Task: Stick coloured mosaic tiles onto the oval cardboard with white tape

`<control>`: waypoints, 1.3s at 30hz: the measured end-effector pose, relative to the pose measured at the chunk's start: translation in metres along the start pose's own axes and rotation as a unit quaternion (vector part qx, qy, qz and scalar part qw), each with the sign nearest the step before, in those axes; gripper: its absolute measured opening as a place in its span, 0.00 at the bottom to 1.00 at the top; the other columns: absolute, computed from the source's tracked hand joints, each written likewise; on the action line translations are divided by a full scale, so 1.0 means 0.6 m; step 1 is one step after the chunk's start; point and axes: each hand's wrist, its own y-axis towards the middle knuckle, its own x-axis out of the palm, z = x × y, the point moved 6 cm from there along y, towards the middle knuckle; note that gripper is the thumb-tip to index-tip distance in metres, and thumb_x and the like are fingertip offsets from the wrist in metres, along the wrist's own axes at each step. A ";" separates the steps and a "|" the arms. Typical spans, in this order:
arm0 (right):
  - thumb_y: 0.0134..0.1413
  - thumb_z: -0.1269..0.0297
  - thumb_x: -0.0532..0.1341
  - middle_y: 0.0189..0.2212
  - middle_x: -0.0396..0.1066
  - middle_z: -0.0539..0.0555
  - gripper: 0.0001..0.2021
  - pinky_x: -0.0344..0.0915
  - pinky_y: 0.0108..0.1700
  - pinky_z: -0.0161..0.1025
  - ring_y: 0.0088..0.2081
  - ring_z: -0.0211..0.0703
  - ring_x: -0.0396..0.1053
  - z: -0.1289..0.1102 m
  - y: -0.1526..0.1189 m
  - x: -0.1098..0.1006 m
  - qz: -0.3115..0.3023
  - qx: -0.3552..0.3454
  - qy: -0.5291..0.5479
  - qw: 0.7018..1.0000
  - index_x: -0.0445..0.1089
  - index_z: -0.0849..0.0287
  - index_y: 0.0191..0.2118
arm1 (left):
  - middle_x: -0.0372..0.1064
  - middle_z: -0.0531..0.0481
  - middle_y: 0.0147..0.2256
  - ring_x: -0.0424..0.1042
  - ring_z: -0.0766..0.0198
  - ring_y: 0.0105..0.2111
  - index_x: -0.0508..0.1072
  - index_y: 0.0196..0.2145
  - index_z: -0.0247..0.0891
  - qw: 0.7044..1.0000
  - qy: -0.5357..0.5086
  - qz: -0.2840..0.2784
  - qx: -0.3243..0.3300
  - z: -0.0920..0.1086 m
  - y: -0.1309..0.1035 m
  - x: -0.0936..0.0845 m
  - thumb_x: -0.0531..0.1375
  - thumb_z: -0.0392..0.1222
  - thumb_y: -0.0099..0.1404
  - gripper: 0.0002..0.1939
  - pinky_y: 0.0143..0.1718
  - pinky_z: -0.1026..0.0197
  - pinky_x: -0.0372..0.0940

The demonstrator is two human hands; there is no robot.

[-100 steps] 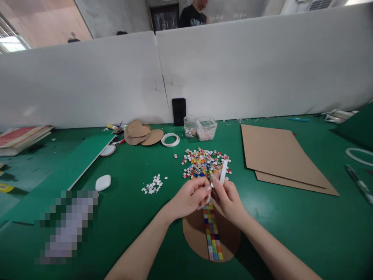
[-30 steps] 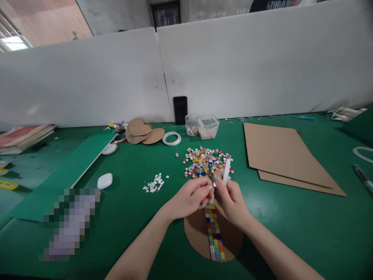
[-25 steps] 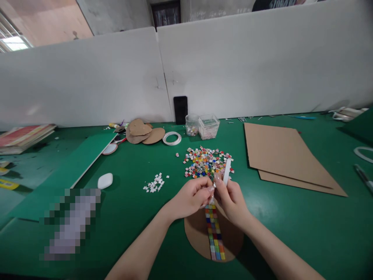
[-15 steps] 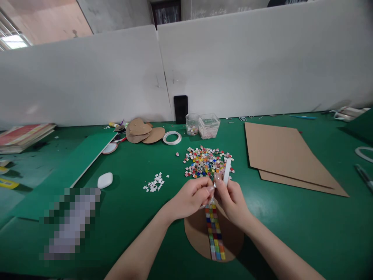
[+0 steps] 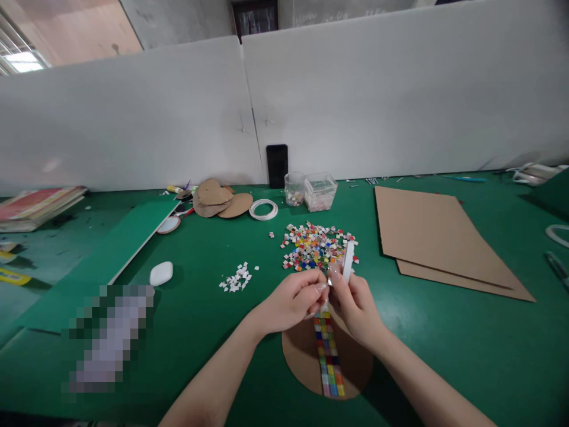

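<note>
My right hand (image 5: 355, 302) is closed, and a flat white strip (image 5: 349, 261) sticks up out of its grip. Right beside it, my left hand (image 5: 297, 299) is pinched shut, fingertips almost meeting those of the right. A tiny whitish bit shows between the fingertips, too small to name. Under both hands lies a round cardboard disc (image 5: 302, 367) bearing a band of coloured mosaic tiles (image 5: 329, 356) in rows. The hands cover the disc's far edge. Just beyond them is a loose heap of small coloured tiles (image 5: 311, 246).
White paper bits (image 5: 237, 277) lie to the left, near a white case (image 5: 161, 273). Behind are cardboard discs (image 5: 235, 206), a tape roll (image 5: 263, 210), clear containers (image 5: 320, 193) and a phone (image 5: 277, 166) against the partition. Cardboard sheets (image 5: 435, 237) lie at right.
The hands stay nearly in place, still together over the disc, with only a slight shift at the fingertips. The whole view has moved slightly.
</note>
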 end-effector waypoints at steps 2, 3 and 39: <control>0.61 0.60 0.47 0.16 0.48 0.44 0.17 0.44 0.17 0.32 0.18 0.32 0.45 0.001 0.000 0.000 -0.001 0.002 0.005 1.000 0.51 0.56 0.22 | 0.52 0.59 0.18 0.50 0.73 0.17 0.59 0.23 0.37 1.000 -0.006 -0.003 -0.003 0.000 0.000 0.001 0.47 0.38 0.63 0.11 0.19 0.68 0.47; 0.61 0.60 0.47 0.16 0.48 0.44 0.16 0.44 0.18 0.32 0.18 0.32 0.45 0.001 0.000 0.000 -0.001 0.001 0.004 1.000 0.51 0.56 0.22 | 0.52 0.59 0.18 0.50 0.73 0.17 0.59 0.23 0.37 1.000 -0.006 -0.002 -0.003 0.000 0.000 0.002 0.47 0.39 0.63 0.11 0.19 0.68 0.47; 0.60 0.65 0.47 0.16 0.51 0.45 0.15 0.47 0.21 0.34 0.19 0.33 0.48 -0.006 0.003 -0.002 -0.030 -0.046 -0.123 0.991 0.51 0.57 0.22 | 0.55 0.57 0.21 0.53 0.70 0.22 0.56 0.24 0.38 0.967 0.248 0.037 0.046 0.015 -0.004 -0.015 0.47 0.38 0.62 0.09 0.24 0.65 0.50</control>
